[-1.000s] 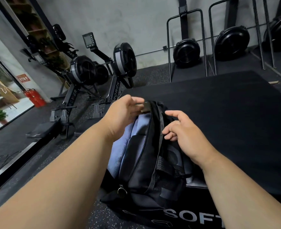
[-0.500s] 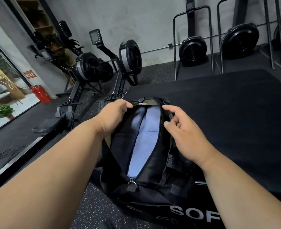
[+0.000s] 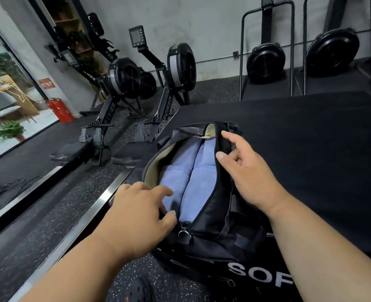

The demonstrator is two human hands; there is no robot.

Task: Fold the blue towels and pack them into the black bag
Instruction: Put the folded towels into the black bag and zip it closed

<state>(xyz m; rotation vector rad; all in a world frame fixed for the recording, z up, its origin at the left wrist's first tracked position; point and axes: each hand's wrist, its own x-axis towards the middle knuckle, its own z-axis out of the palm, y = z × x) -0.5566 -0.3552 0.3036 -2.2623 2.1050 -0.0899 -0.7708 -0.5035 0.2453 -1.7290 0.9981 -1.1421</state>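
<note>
The black bag lies unzipped on the near corner of a black padded box. Two folded blue towels lie side by side inside it, against a beige lining. My right hand pinches the right rim of the opening between thumb and forefinger and holds it apart. My left hand is at the near left end of the opening, with relaxed fingers touching the left towel, just above the zipper pull. The bag's left rim is hidden under that hand.
Two rowing machines stand on the speckled floor to the left, beyond a metal floor rail. Weight plates on black racks line the far wall. A red fire extinguisher stands by the glass door.
My left hand has let go of the far end of the bag and come back to the near end by the zipper pull. The opening is wider, showing both towels. My right hand stays on the right rim.
</note>
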